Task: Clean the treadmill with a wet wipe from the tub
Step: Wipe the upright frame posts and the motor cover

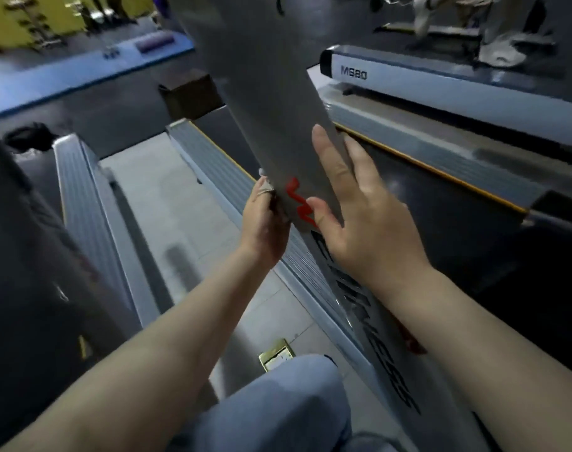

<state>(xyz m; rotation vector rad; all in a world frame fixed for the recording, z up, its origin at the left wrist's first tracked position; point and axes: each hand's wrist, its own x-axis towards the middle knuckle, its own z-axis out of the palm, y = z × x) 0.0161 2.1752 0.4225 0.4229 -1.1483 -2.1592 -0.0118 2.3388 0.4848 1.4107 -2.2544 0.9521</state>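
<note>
The treadmill's grey upright post (271, 102) slants from the top centre down to the lower right, with a red mark and black lettering on it. My left hand (266, 220) grips the post's left edge with a crumpled wet wipe (267, 187) pinched under its fingers; only a small pale bit of the wipe shows. My right hand (359, 207) lies flat on the post's right face with straight fingers and the thumb near the red mark. The dark running belt (441, 223) lies to the right of the post. No tub is in view.
A second treadmill's grey side rail (82, 203) runs along the left. A strip of tiled floor (167, 203) lies between the machines. Another treadmill marked MS80 (408, 83) stands at the back right, with a person's legs on it. My knee (284, 402) is at the bottom.
</note>
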